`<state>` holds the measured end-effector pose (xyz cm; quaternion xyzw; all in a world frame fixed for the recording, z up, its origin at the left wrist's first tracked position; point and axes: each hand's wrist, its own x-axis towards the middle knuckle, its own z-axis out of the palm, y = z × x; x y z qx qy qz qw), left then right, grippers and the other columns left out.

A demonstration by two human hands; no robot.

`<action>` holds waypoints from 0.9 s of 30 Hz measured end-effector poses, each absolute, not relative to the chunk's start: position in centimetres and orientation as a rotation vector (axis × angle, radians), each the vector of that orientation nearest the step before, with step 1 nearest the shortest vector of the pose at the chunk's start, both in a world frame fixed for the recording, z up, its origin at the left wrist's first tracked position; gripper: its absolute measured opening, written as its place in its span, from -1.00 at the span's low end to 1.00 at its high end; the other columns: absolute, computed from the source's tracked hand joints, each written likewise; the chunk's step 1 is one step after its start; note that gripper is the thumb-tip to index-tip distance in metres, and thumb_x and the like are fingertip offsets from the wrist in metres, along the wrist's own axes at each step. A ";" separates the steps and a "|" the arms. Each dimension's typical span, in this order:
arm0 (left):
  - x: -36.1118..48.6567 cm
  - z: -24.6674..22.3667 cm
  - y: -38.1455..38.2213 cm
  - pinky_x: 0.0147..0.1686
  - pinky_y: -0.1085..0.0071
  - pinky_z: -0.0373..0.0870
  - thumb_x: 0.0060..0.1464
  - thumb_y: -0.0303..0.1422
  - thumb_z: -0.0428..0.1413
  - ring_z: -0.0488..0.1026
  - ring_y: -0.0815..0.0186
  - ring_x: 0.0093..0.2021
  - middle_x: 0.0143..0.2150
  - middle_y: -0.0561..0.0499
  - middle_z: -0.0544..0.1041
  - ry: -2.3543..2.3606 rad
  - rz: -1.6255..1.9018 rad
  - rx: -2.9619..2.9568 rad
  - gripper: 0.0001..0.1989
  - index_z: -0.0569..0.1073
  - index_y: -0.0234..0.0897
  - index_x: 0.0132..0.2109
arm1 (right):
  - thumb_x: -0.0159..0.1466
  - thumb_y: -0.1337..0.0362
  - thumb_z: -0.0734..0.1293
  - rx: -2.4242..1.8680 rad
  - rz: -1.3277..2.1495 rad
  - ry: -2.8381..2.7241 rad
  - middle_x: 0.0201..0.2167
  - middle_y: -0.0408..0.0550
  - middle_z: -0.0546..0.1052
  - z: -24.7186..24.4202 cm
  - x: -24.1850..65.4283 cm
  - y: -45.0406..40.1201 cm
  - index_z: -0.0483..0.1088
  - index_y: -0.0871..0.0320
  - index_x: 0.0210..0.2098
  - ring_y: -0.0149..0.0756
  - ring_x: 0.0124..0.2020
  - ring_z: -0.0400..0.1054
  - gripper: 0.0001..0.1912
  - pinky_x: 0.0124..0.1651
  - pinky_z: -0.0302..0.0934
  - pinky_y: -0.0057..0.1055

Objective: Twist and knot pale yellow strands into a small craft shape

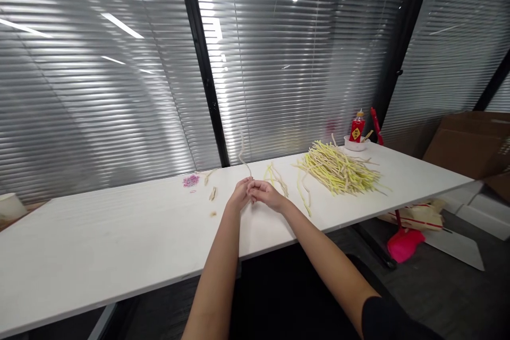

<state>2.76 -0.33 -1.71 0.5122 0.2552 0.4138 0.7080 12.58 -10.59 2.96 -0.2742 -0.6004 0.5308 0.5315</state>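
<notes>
My left hand [239, 194] and my right hand [268, 194] meet above the white table [131, 244], fingers closed together around the lower end of a pale, thin, wavy strand [242, 155]. Its free end rises above my fingertips in front of the blinds. The exact grip point is hidden by my fingers. Just right of my hands lie several loose yellow and beige strands [283, 186], with another yellow strand [302, 195] beyond them. Left of my hands are a small tan bundle [213, 194] and a tiny tan bit [213, 214].
A large heap of yellow and beige strands [340, 170] covers the right part of the table. Behind it a red bottle [357, 128] stands in a white dish [352, 145]. Small pink-purple pieces [191, 180] lie at left back. Slatted blinds [279, 64] border the far edge.
</notes>
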 end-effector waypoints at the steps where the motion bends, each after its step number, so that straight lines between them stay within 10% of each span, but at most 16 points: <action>1: 2.7 -1.7 -0.4 -0.60 0.49 0.20 -0.16 -0.31 0.20 0.26 0.45 -0.61 -0.60 0.08 0.28 0.514 0.880 1.143 -0.75 0.28 -0.34 -0.42 | 0.06 0.14 0.38 -0.673 1.219 -1.349 -0.55 -0.21 0.31 2.8 12.8 -10.1 0.33 0.18 -0.41 -0.50 -0.56 0.16 -0.76 -0.43 0.12 -0.49; 21: 3.4 -2.2 -0.3 -0.47 0.56 0.23 -0.10 -0.30 0.19 0.28 0.53 -0.54 -0.52 0.14 0.26 0.676 1.079 1.055 -0.74 0.28 -0.33 -0.32 | 0.19 0.01 0.24 -0.732 1.188 -1.092 -0.38 -0.06 0.51 6.6 20.4 -11.8 0.34 0.13 -0.06 -0.37 -0.49 0.37 -0.58 -0.30 0.29 -0.34; 27: 3.5 -2.7 0.0 -0.46 0.55 0.24 -0.10 -0.27 0.20 0.28 0.52 -0.55 -0.52 0.13 0.27 0.694 1.102 1.061 -0.73 0.31 -0.33 -0.32 | 0.16 -0.05 0.27 -0.712 1.260 -1.167 -0.40 0.00 0.52 6.0 20.4 -13.4 0.46 0.21 -0.30 -0.29 -0.44 0.39 -0.58 -0.22 0.28 -0.24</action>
